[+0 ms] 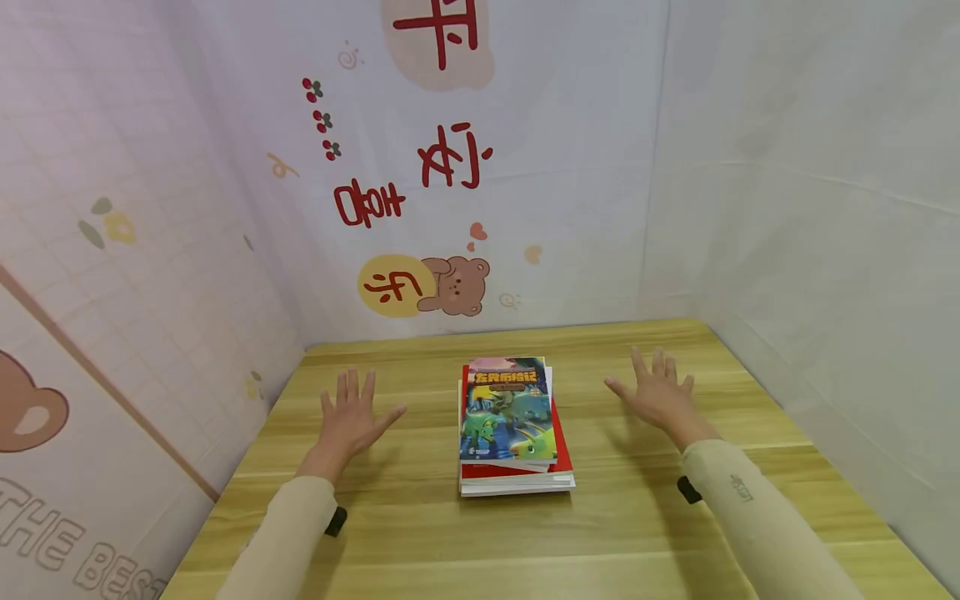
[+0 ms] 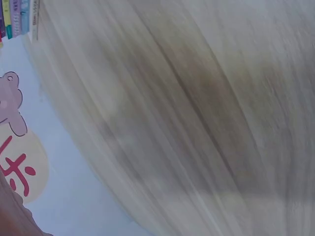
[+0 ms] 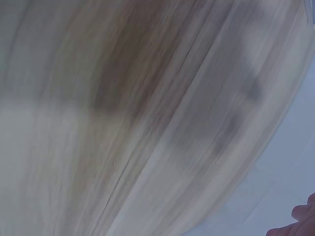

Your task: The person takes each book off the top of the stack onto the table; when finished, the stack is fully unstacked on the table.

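A stack of several books (image 1: 510, 417) lies on the wooden table, its top one a picture book with green dinosaurs on a blue cover. Below that, red and white covers stick out at the edges. To the left of the stack my left hand (image 1: 351, 421) is held with fingers spread, touching nothing. My right hand (image 1: 660, 396) is likewise spread, to the right of the books and apart from them. Only a sliver of the left hand (image 2: 17, 214) shows in the left wrist view, and some fingertips (image 3: 300, 219) appear in the right wrist view's corner.
The wooden table (image 1: 405, 533) meets a white printed back wall (image 1: 570, 167) with a bear and red characters. White side walls (image 1: 840, 250) stand left and right. A small black device (image 1: 336, 522) sits under the left wrist, another (image 1: 688, 490) under the right.
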Demonstrator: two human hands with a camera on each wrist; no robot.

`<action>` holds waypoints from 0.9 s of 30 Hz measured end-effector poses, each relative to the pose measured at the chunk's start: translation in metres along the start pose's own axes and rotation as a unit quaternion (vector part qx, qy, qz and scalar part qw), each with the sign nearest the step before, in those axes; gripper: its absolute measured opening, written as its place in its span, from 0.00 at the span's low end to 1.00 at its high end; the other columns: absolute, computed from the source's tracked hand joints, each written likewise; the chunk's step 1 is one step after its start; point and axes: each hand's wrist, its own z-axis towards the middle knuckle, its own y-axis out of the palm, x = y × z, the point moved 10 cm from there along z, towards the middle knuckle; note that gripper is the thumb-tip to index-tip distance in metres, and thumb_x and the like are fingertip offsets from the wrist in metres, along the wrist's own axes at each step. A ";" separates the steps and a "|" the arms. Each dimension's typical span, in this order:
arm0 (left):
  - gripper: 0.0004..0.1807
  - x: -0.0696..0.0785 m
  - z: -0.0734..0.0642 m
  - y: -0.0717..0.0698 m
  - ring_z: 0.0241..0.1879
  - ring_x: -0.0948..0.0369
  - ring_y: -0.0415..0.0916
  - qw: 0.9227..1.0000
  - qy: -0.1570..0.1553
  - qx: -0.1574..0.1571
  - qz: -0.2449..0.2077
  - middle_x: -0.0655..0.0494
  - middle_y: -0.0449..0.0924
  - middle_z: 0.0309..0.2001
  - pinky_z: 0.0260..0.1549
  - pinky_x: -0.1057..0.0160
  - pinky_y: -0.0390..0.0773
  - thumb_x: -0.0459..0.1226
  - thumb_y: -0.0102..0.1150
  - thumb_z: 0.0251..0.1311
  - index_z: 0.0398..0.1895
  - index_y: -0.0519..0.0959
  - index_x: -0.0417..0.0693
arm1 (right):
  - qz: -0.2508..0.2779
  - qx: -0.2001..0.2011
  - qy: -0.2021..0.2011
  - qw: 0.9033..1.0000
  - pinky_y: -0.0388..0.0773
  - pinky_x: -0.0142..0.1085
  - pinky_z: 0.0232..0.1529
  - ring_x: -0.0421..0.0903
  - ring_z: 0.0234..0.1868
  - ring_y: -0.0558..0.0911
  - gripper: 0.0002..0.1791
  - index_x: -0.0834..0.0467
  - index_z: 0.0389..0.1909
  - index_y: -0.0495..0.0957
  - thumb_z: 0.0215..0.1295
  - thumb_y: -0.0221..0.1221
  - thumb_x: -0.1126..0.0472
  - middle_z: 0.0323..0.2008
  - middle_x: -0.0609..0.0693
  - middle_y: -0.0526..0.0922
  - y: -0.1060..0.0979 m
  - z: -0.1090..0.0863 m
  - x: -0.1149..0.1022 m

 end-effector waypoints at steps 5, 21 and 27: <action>0.57 0.004 0.002 -0.001 0.75 0.35 0.28 1.000 -0.009 -0.012 -0.023 0.29 0.32 0.76 0.63 0.27 0.29 0.71 0.41 0.63 0.79 0.43 0.38 | 0.034 0.003 0.000 0.999 0.31 0.77 0.60 0.76 0.72 0.33 0.53 0.61 0.79 0.37 0.70 0.37 0.26 0.73 0.76 0.31 0.001 -0.001 -0.013; 0.54 0.026 -0.003 -0.001 0.75 0.37 0.31 0.970 -0.053 -0.019 -0.238 0.33 0.33 0.77 0.68 0.31 0.37 0.69 0.36 0.67 0.79 0.37 0.40 | 0.211 0.031 -0.020 0.977 0.42 0.66 0.69 0.71 0.74 0.41 0.45 0.63 0.79 0.40 0.76 0.40 0.36 0.75 0.71 0.40 0.006 0.002 -0.065; 0.57 0.047 -0.006 0.005 0.75 0.37 0.35 0.929 -0.063 -0.018 -0.364 0.36 0.38 0.78 0.68 0.33 0.44 0.71 0.40 0.64 0.79 0.39 0.40 | 0.297 0.020 0.005 0.955 0.48 0.63 0.70 0.66 0.75 0.46 0.42 0.57 0.80 0.43 0.77 0.41 0.37 0.77 0.63 0.45 0.016 -0.005 -0.076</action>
